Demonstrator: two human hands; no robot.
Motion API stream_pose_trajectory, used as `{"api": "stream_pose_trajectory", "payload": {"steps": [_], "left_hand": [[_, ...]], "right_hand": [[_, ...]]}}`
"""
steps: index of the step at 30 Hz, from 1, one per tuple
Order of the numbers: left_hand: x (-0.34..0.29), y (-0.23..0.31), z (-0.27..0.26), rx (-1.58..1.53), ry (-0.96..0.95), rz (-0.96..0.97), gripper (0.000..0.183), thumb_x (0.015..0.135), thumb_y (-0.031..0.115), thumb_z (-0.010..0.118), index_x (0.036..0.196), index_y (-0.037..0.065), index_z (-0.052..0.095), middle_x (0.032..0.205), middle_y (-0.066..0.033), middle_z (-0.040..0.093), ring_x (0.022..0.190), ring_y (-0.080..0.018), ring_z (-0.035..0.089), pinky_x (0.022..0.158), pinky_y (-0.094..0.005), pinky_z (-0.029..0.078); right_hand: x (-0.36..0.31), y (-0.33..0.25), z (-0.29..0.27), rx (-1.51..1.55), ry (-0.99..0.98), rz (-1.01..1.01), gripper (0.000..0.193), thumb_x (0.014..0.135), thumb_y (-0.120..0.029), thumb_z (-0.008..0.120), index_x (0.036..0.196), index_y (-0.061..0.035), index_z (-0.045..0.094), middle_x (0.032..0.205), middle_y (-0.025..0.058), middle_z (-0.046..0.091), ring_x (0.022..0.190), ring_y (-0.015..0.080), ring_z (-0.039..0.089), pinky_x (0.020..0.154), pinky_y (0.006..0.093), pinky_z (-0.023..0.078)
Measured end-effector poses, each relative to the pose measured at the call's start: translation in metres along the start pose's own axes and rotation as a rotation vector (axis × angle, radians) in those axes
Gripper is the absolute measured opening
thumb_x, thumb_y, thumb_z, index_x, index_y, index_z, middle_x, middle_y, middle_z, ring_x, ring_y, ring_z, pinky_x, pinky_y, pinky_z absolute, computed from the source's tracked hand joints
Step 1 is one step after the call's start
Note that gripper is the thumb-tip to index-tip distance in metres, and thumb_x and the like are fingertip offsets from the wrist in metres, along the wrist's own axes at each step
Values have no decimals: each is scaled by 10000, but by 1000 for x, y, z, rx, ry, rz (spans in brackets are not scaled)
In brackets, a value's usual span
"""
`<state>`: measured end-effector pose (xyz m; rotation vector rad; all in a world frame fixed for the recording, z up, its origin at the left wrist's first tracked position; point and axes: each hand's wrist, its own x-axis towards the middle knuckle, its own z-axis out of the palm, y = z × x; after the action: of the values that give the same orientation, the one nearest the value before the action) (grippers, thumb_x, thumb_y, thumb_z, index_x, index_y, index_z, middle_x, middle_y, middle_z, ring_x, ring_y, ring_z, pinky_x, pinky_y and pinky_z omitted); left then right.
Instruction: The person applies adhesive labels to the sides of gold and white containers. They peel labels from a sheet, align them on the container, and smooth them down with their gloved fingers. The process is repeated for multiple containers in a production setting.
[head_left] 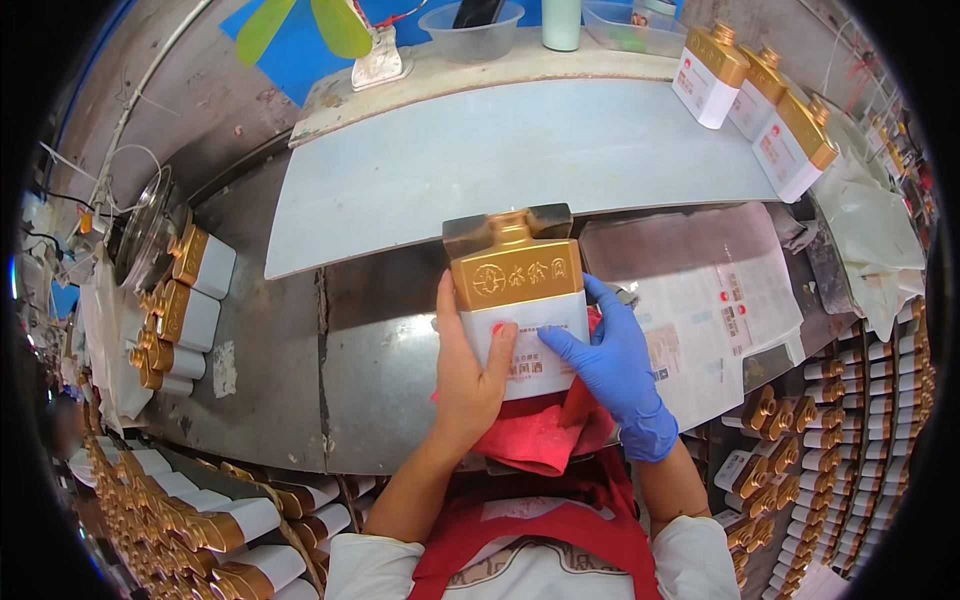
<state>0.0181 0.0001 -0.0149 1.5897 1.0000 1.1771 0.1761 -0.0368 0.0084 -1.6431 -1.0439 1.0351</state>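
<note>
Upright in front of me is a flat white bottle (556,376) with a raised gold shoulder and a short gold neck. My bare left hand (466,365) grips its left side, thumb across the white front. On the other side my right hand (618,362), in a blue rubber glove, holds it with the thumb on the front and fingers at the edge. A red cloth (535,442) hangs below and behind the bottle, partly hidden by it and by my right hand.
Three similar bottles (792,148) stand on the pale board (450,160) at the back right. More bottles (190,315) line the left. Printed sheets (690,290) lie right of my hands. Dense rows of bottles fill both lower sides (240,520). A small fan (375,60) stands behind.
</note>
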Motion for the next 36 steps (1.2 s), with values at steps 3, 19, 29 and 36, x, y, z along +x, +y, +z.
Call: {"api": "stream_pose_trajectory", "payload": {"steps": [3, 19, 29, 36], "left_hand": [[-1, -2, -1, -3, -8, 8, 679, 925, 162, 514, 1410, -87, 108, 1377, -230, 315, 1254, -270, 354, 1045, -337, 277], [1, 4, -7, -20, -89, 0, 706, 940, 185, 485, 1421, -83, 43, 1396, -233, 297, 1279, -279, 341, 1058, -338, 258], [-4, -2, -6, 122, -67, 64, 685, 964, 230, 432, 1429, -67, 26, 1387, -264, 312, 1278, -319, 356, 1055, -357, 264], [-3, -9, -23, -225, -81, -139, 601, 998, 265, 332, 1458, 11, 40, 1362, -178, 366, 1206, -214, 408, 1009, -309, 322]], "right_hand": [[1, 1, -1, -37, 11, -6, 700, 751, -280, 750, 1308, -5, 426, 1139, 183, 583, 1016, 239, 598, 832, 341, 496], [-11, 17, -17, 36, -9, 15, 736, 704, -205, 779, 1338, -47, 442, 699, -28, 494, 593, 29, 414, 537, 188, 377], [-6, 13, -11, -5, -16, -2, 708, 733, -238, 768, 1328, -29, 445, 707, -21, 501, 600, 37, 423, 549, 205, 394], [0, 28, -30, 255, -4, 22, 435, 898, -217, 592, 1276, -22, 501, 842, -20, 556, 617, 27, 424, 563, 172, 374]]}}
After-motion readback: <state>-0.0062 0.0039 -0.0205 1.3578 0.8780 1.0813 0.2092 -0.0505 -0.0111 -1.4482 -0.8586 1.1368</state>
